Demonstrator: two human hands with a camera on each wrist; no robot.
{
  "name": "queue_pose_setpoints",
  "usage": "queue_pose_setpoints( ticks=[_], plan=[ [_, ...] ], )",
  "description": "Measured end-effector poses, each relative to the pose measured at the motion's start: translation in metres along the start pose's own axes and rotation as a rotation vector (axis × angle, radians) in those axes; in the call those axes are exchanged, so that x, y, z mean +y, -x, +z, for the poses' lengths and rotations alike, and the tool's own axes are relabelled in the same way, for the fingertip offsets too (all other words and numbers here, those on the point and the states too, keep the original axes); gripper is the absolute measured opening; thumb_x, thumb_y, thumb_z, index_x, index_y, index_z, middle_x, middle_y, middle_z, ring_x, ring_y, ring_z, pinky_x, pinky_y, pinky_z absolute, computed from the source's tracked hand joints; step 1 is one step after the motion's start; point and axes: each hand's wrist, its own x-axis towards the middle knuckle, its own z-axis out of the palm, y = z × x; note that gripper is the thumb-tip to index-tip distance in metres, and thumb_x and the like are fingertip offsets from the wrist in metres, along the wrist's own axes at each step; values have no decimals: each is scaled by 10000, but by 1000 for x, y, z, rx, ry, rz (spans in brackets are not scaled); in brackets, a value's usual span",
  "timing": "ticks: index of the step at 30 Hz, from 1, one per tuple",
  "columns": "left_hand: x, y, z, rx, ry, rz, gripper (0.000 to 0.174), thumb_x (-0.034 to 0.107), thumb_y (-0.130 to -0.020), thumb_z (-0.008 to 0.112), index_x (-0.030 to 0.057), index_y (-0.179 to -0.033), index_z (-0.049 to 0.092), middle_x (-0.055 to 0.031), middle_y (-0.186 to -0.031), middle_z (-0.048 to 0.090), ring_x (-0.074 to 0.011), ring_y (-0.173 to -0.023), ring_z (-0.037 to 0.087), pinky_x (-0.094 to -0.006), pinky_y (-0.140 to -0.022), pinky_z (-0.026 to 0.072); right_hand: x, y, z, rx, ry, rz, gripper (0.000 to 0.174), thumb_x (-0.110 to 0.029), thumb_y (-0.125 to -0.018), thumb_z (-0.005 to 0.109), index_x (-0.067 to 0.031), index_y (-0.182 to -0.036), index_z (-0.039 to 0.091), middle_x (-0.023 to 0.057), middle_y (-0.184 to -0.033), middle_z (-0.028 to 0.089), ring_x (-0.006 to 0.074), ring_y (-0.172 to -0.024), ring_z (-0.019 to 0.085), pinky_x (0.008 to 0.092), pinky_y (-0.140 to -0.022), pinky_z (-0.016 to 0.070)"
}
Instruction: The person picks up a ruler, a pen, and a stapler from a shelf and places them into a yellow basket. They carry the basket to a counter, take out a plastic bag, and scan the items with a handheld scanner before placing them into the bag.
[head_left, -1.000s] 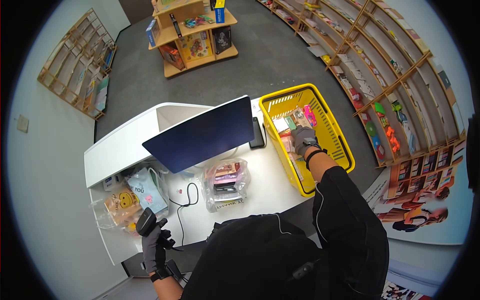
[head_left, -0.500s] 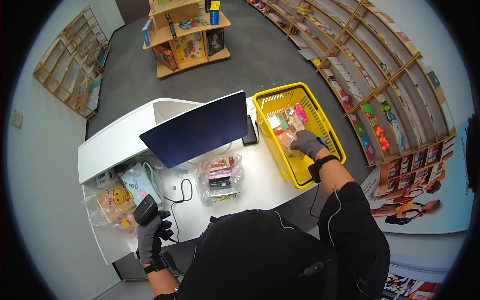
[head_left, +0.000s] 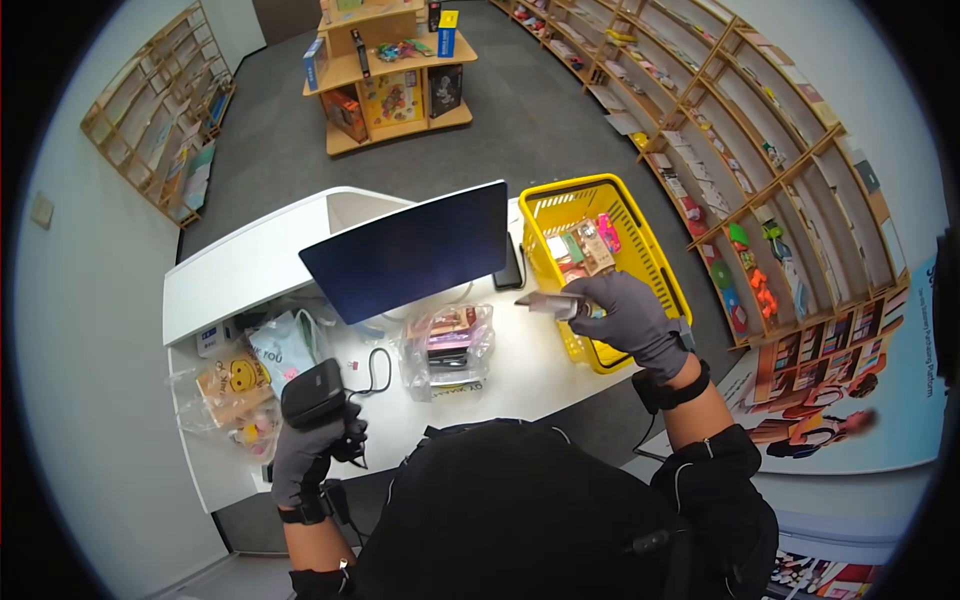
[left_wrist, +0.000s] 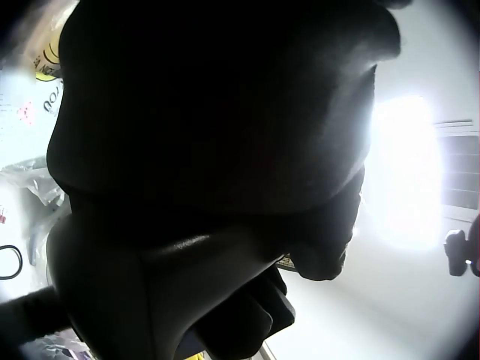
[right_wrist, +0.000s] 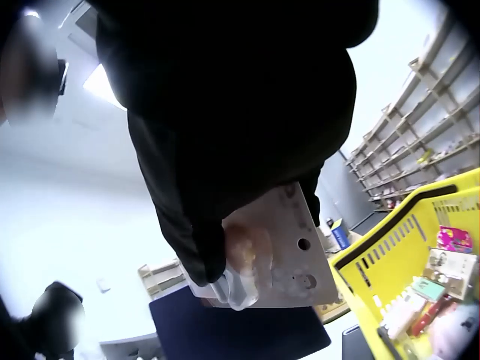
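Observation:
In the head view, my gloved left hand (head_left: 308, 460) grips a black handheld scanner (head_left: 314, 393) over the left end of the white counter. The left wrist view is mostly filled by the dark glove and scanner. My gloved right hand (head_left: 632, 322) pinches a small carded blister pack (right_wrist: 296, 266), held level above the near left edge of a yellow basket (right_wrist: 390, 240). The card is pale, with a round hang hole and a clear plastic bubble; the glove covers part of it. Several small packaged goods (head_left: 588, 246) lie in the basket, among them a pink one.
A monitor (head_left: 410, 250) stands mid-counter, with a black phone-like device (head_left: 511, 265) beside it. A clear bag of packages (head_left: 448, 350) lies before the monitor, and more plastic bags (head_left: 240, 385) lie left. A black cable (head_left: 380, 370) loops across the counter. Shelves (head_left: 770, 200) line the right wall.
My right hand has come up out of the basket with the blister pack and swung toward me. The left hand has lifted the scanner slightly higher and to the right.

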Motion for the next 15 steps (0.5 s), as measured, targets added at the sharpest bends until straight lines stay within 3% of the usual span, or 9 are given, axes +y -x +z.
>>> queue_pose_setpoints(
  ticks=[5, 8, 15],
  plan=[
    [29, 5, 35, -80, -130, 37, 379, 120, -875, 859, -1, -1205, 718, -113, -999, 782, -216, -833, 787, -346, -687, 651, -45, -19, 29, -130, 130, -270, 337, -160, -831, 812, -160, -1155, 721, 9, -1026, 774, 268, -927, 771, 410, -740, 569],
    [33, 2, 35, -208, -298, -55, 411, 118, -863, 884, -8, -1219, 722, -113, -1036, 794, -205, -856, 799, -336, -692, 659, -69, -23, 52, 73, 275, -558, 310, -142, -825, 781, -178, -1121, 697, -9, -1027, 756, 210, -972, 773, 393, -746, 559],
    [48, 10, 59, -217, -305, -142, 390, 146, -852, 898, 24, -1196, 761, -73, -976, 795, -140, -801, 767, -285, -629, 611, -100, -35, 48, 147, 273, -686, 298, -159, -845, 754, -195, -1136, 699, -23, -1074, 753, 201, -1018, 768, 381, -779, 568]
  ],
)
